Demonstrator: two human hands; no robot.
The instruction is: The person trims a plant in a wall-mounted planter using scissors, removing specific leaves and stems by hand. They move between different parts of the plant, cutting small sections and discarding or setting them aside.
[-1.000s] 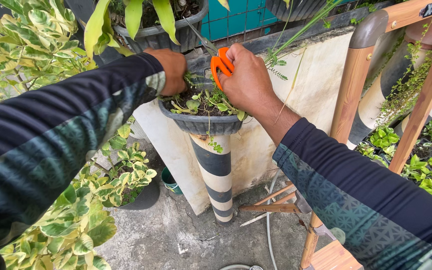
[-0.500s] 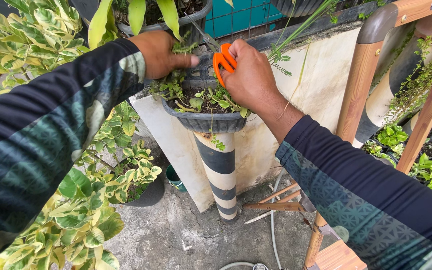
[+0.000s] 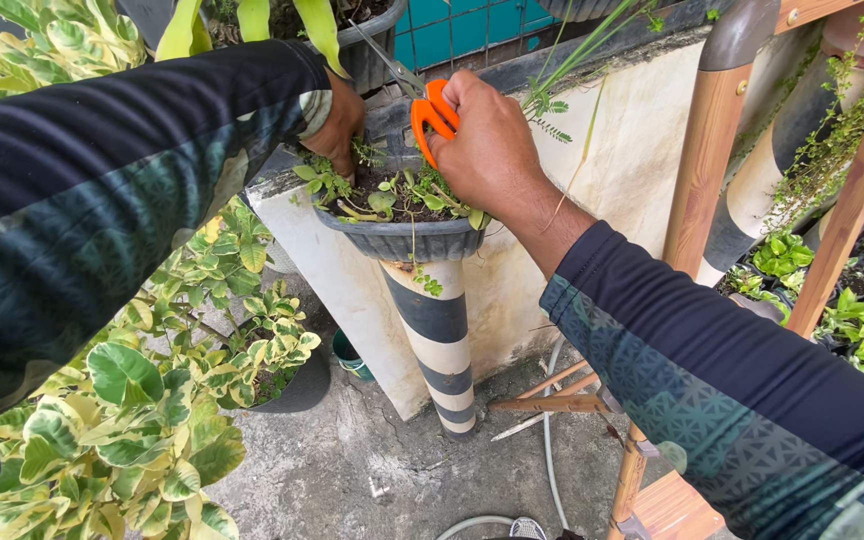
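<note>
Scissors [image 3: 422, 100] with orange handles are held in the right hand [image 3: 482, 145], whose fingers are closed through and around the loops; the grey blades are seen pointing up and away from that hand, and whether they are parted cannot be told; just below both hands a dark ribbed pot [image 3: 402, 238] is set on a black-and-cream striped post [image 3: 439, 345], and it is filled with soil and small green weeds [image 3: 392, 195]; the left hand [image 3: 337, 125] is pressed down into the pot's far left corner, its fingers hidden among the sprigs, so that a grip on a plant is likely but cannot be confirmed; to the left of the left arm a large variegated shrub [image 3: 122, 400] is spread; behind the hands a pale low wall [image 3: 632, 170] is seen, and to the right of the right arm a wooden frame [image 3: 707, 150] stands; beneath the right forearm a thin white hose [image 3: 544, 440] lies on the concrete; as far as can be judged, the trimming is only partly done, since many small plants are left standing in the pot and no cut pieces can be made out.
</note>
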